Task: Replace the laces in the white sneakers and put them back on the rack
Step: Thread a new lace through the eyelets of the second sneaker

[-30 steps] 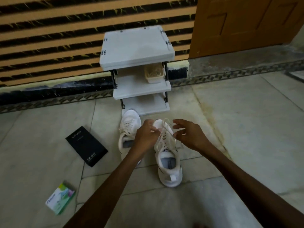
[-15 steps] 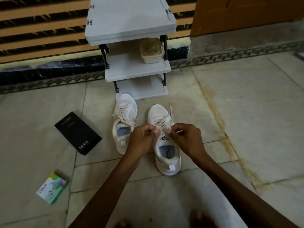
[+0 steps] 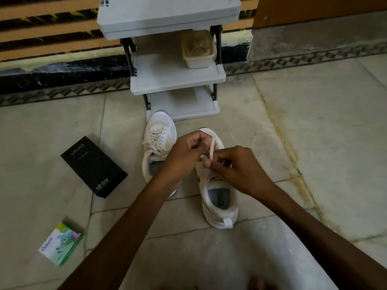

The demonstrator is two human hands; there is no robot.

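Two white sneakers stand on the floor in front of a white shoe rack (image 3: 178,80). The left sneaker (image 3: 159,139) is laced. Over the front of the right sneaker (image 3: 219,197), my left hand (image 3: 184,155) and my right hand (image 3: 236,170) meet. Both pinch a pale lace (image 3: 212,148) that stands up between the fingers. The hands hide the eyelets of the right sneaker. Its heel and grey insole show towards me.
A beige tub (image 3: 198,50) of pale laces sits on the rack's middle shelf. A black box (image 3: 94,166) lies left of the sneakers, a small green-and-white box (image 3: 60,243) nearer me. A striped wall and a wooden door stand behind the rack.
The view has dropped and moved closer to the sneakers. My hands, held apart a second ago, have come together over the right sneaker and now lift a lace end upward.
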